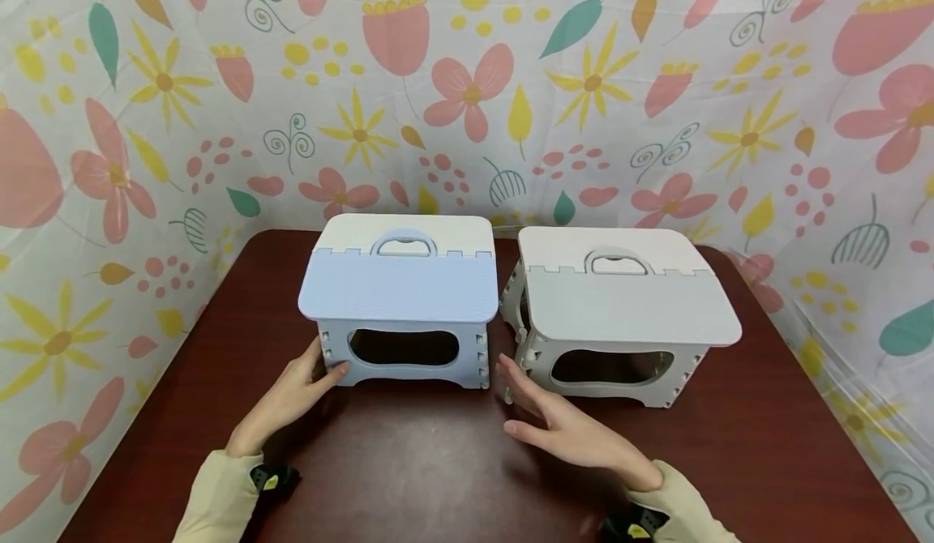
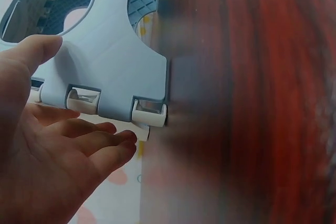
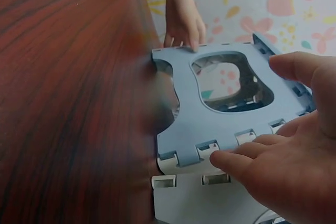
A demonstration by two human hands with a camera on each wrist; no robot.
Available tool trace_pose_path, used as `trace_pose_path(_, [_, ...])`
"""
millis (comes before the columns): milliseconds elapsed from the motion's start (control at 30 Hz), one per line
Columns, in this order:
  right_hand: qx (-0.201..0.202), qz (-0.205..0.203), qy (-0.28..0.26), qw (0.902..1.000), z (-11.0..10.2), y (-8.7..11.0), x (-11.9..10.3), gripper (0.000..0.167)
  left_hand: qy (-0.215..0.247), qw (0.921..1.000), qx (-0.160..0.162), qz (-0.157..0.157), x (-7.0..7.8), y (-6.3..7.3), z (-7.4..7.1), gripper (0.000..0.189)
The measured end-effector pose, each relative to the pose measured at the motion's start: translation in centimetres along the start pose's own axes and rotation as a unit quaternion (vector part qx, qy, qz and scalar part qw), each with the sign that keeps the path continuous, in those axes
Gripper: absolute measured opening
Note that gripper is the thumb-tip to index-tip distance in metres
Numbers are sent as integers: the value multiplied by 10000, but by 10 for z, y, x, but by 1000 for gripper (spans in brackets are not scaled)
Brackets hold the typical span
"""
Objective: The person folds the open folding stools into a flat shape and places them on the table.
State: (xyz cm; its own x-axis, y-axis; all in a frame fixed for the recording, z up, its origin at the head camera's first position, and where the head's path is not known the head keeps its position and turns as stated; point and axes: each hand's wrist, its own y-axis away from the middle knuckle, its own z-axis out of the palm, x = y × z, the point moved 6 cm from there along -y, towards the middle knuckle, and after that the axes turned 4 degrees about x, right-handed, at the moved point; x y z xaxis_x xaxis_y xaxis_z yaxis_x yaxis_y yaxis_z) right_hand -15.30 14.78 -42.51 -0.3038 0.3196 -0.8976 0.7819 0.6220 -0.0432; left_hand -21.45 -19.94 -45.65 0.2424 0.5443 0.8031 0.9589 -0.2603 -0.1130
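A blue folding step stool [image 1: 397, 288] with a white rear half to its top stands unfolded on the table. My left hand [image 1: 292, 389] grips its front left corner. In the left wrist view, the thumb [image 2: 44, 51] lies on the blue front panel and the fingers [image 2: 94, 140] are around the hinged side edge. To the right stands a grey-and-white folding step stool [image 1: 631, 304], also unfolded. My right hand [image 1: 565, 429] has its fingers extended toward the gap between the stools. In the right wrist view they lie beside the blue stool's hinged edge; contact is unclear.
Both stools stand toward the back of a dark reddish-brown table [image 1: 416, 462], close together. Behind the table and along its sides hangs a flower-patterned sheet [image 1: 467, 146]. Each stool has a carrying handle in the middle of its top.
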Motion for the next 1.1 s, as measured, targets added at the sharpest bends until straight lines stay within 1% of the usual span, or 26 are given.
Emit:
trace_pose_path(133, [53,2,27,10000,2,-4,-1,79,-102,9999,19,16,0,0,2,76])
trace_pose_path(233, [16,69,-65,10000,4,-9,0,79,-121,9999,43,-14,-1,-1,2,75])
trace_pose_path(467, [106,262,144,9995,6,-19,6,78,156,9999,60,-14,-1,-4,3,71])
trace_pose_path(633, [206,376,139,9990,7,-24,7,76,234,9996,110,-124,-1,-7,3,69])
trace_pose_path(800, [436,391,183,9981,9,-29,6,77,164,9995,114,-233,-2,-8,5,68])
trace_pose_path(867, [547,433,217,9973,11,-32,6,77,100,9997,112,-211,-3,-9,5,67])
trace_pose_path(967, [727,489,171,9960,13,-37,8,78,-56,9997,198,-154,-3,-11,5,66])
trace_pose_path(1100, [1077,545,-81,9927,16,-44,10,77,-249,9991,321,-129,-3,-15,4,65])
